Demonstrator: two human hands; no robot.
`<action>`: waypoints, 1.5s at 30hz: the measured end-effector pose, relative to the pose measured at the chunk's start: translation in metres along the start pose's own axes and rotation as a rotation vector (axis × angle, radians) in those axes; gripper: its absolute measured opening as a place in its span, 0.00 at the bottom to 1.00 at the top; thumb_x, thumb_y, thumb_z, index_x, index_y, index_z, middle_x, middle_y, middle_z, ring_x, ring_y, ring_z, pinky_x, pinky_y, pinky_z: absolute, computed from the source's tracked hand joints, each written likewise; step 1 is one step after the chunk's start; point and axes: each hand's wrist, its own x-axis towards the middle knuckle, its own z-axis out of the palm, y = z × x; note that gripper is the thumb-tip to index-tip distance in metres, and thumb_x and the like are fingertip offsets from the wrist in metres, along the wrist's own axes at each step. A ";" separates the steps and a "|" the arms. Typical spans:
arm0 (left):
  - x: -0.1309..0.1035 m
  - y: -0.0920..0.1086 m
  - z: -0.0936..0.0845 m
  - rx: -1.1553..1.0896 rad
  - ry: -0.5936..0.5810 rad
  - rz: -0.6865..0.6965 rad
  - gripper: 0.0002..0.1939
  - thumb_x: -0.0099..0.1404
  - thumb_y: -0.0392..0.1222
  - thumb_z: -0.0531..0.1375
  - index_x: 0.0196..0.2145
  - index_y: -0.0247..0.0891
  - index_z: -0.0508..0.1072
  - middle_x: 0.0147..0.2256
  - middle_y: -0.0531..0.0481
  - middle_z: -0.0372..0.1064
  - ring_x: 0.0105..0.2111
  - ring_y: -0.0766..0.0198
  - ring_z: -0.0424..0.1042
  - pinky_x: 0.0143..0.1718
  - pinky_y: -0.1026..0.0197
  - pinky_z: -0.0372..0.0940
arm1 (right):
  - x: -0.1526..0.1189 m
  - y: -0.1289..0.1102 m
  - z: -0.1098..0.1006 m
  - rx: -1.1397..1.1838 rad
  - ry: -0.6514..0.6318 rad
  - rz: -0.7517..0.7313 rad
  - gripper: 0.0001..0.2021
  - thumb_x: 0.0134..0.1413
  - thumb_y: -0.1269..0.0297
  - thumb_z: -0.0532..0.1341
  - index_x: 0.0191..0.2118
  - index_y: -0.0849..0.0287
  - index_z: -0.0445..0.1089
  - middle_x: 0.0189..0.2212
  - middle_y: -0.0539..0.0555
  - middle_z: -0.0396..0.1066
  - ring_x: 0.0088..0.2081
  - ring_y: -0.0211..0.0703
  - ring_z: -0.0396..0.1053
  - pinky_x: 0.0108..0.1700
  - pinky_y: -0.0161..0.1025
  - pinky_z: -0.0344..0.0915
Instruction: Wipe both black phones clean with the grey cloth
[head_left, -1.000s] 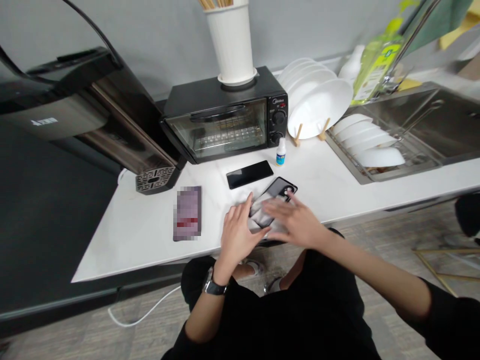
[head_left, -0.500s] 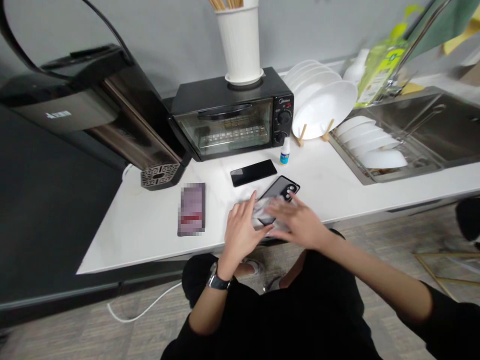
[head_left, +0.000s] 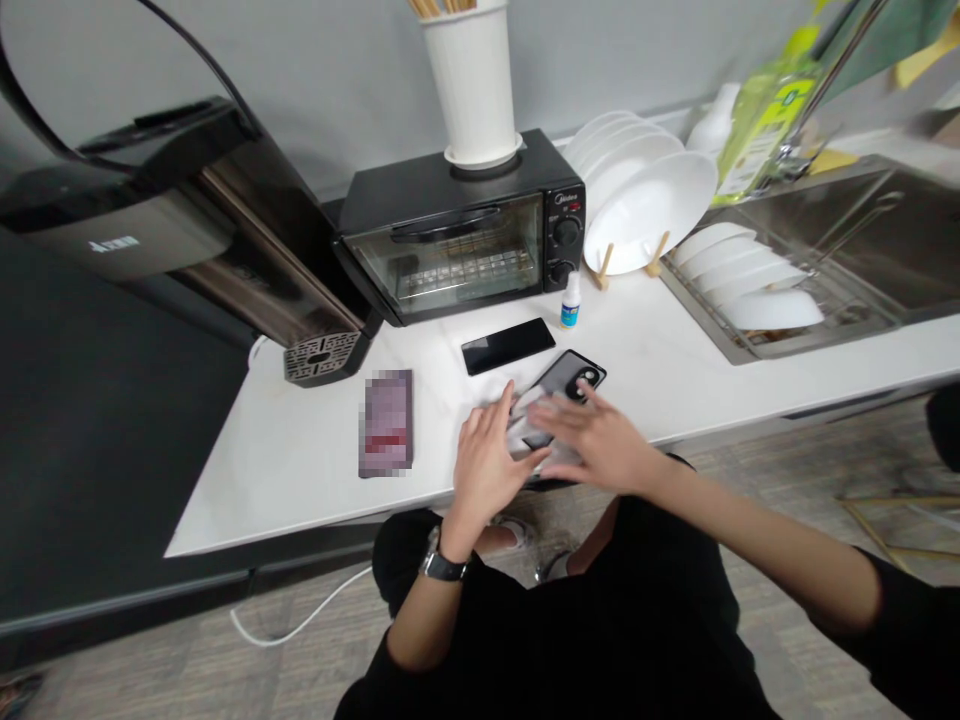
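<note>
Two bare hands are caught at work over one grey phone case (head_left: 556, 376), near the centre of the frame and just below it, on one white countertop (head_left: 300, 480). Whether a phone is inside can't be told. One pale, crumpled cloth (head_left: 525, 408) is spread over the case's lower left part, kinda blurry.

The left hand (head_left: 486, 468) is held at the cloth's left side, fingers straight and close together, thumb stretched out toward the right; nothing is seen gripped. By the right hand (head_left: 589, 440) the cloth is covered, palm down, fingers extended and a bit spread, fingertips smeared by blur. Whether any cloth is pinched under there can't be told. One watch (head_left: 444, 566) is worn on the left wrist.

Just above the case, one black phone (head_left: 508, 346) is laid flat, with one small white spray bottle (head_left: 571, 302) stood upright near its right end. One purplish rectangular item (head_left: 386, 424), pixelated, is laid left of centre.

Upper middle: one black toaster oven (head_left: 442, 240) with two dials, topped by one white cup (head_left: 472, 90) of wooden sticks. At least four white plates (head_left: 649, 210) are racked beside it, and some white bowls (head_left: 772, 309) are stacked in the sink (head_left: 739, 350), right side.
</note>
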 end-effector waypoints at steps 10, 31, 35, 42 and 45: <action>0.000 -0.002 0.000 0.015 0.009 0.007 0.53 0.65 0.53 0.71 0.77 0.47 0.45 0.61 0.43 0.70 0.56 0.46 0.67 0.60 0.45 0.62 | 0.004 0.003 -0.002 -0.056 0.063 0.133 0.31 0.74 0.42 0.51 0.67 0.62 0.68 0.65 0.65 0.71 0.66 0.61 0.69 0.72 0.67 0.51; 0.005 -0.003 0.002 0.012 0.001 0.004 0.51 0.67 0.53 0.69 0.77 0.45 0.44 0.65 0.42 0.68 0.60 0.45 0.65 0.63 0.43 0.60 | 0.000 -0.005 0.002 -0.070 0.106 0.190 0.34 0.72 0.41 0.54 0.69 0.65 0.66 0.66 0.70 0.67 0.68 0.66 0.65 0.72 0.72 0.47; 0.004 -0.003 0.003 0.009 0.000 0.001 0.51 0.68 0.51 0.68 0.77 0.45 0.44 0.65 0.42 0.68 0.60 0.45 0.65 0.62 0.44 0.61 | 0.000 -0.005 0.000 -0.031 0.026 0.025 0.33 0.71 0.40 0.55 0.66 0.62 0.69 0.65 0.66 0.71 0.67 0.63 0.67 0.73 0.66 0.51; 0.003 -0.002 0.003 0.056 0.019 -0.001 0.49 0.68 0.51 0.68 0.76 0.43 0.46 0.63 0.40 0.69 0.59 0.45 0.66 0.60 0.45 0.62 | 0.004 -0.018 -0.002 -0.064 0.056 0.167 0.41 0.68 0.34 0.53 0.66 0.69 0.68 0.65 0.73 0.68 0.66 0.66 0.67 0.71 0.65 0.54; 0.003 -0.004 0.003 0.045 0.025 0.006 0.47 0.69 0.50 0.67 0.76 0.41 0.48 0.63 0.38 0.69 0.59 0.45 0.66 0.60 0.45 0.63 | 0.008 -0.020 -0.002 -0.026 0.023 0.085 0.38 0.69 0.34 0.52 0.66 0.63 0.70 0.63 0.67 0.72 0.66 0.63 0.68 0.73 0.66 0.51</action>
